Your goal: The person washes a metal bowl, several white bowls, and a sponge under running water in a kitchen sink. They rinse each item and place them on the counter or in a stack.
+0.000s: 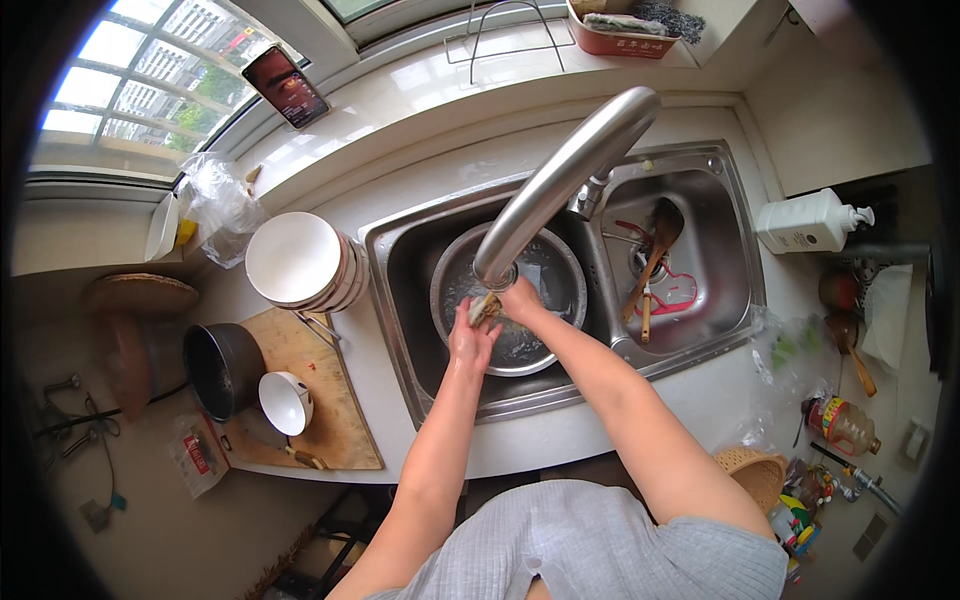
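Both my hands are over a round metal basin (pixel 441 330) of water, which sits in the left bowl of a stainless steel sink (pixel 397 330). My left hand (pixel 472 339) is wet and holds a small crumpled dishcloth or scrubber (pixel 484 309) between thumb and fingers. Against its right side lies my right hand (pixel 523 301), whose fingertips are partly hidden, so its grip is unclear. The curved spout of a steel faucet (pixel 562 180) ends just above the hands and covers part of the basin.
To the left stand stacked bowls (pixel 292 255), a dark pot (pixel 225 371) and a white bowl (pixel 286 403) on a wooden board (pixel 349 420). A wooden ladle (pixel 660 247) lies in the right sink bowl. At right are a white pump bottle (pixel 806 223) and a plastic bag (pixel 787 367).
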Demonstrator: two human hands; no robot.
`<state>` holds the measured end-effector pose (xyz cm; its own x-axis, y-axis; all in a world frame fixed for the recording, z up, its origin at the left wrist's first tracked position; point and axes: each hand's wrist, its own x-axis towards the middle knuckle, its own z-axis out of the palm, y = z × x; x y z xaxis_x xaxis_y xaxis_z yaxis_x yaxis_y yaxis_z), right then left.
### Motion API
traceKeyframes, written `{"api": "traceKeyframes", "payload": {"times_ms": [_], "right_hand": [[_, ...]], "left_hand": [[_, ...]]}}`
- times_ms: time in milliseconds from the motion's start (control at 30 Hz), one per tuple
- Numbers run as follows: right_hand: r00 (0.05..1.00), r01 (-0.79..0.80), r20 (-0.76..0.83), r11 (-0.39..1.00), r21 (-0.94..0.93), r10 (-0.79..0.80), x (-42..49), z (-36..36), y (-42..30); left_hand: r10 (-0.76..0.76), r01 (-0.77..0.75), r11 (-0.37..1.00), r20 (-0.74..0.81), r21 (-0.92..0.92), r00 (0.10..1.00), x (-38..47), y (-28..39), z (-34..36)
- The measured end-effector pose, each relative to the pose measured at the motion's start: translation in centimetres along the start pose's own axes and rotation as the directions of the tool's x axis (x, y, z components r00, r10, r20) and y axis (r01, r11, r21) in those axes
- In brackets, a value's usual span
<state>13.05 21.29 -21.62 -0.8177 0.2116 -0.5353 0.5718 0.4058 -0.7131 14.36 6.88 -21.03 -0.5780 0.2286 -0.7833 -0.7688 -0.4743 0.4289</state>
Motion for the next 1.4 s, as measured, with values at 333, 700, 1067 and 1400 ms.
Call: {"api": "traceKeyframes", "payload": {"times_ms": [333, 700, 1067, 1400], "right_hand": [[0.996, 0.051, 0.073, 0.999, -0.02, -0.049, 1.2, 3.7, 7.2], [0.922, 0.107, -0.376, 0.994, 0.009, -0.095, -7.1, 5.2, -2.1], [0.711, 0.521, -0.583, 0.852, 0.06, -0.393, -6.3, 7.7, -2.2], [0.972, 0.098, -0.149, 0.888, -0.449, -0.183, -3.0, -0.1, 5.5]], "left_hand": [[-0.27, 0.285, 0.956, -0.178, 0.065, 0.946, -0.5, -0.4, 3.4], [-0.048, 0.144, 0.972, 0.439, -0.187, 0.897, 1.3, -1.2, 0.0], [-0.027, 0.115, 0.971, 0.386, -0.208, 0.922, 2.9, 0.5, -1.7], [-0.256, 0.248, 0.965, 0.1, 0.082, 0.962, -1.8, 3.9, 1.5]]}}
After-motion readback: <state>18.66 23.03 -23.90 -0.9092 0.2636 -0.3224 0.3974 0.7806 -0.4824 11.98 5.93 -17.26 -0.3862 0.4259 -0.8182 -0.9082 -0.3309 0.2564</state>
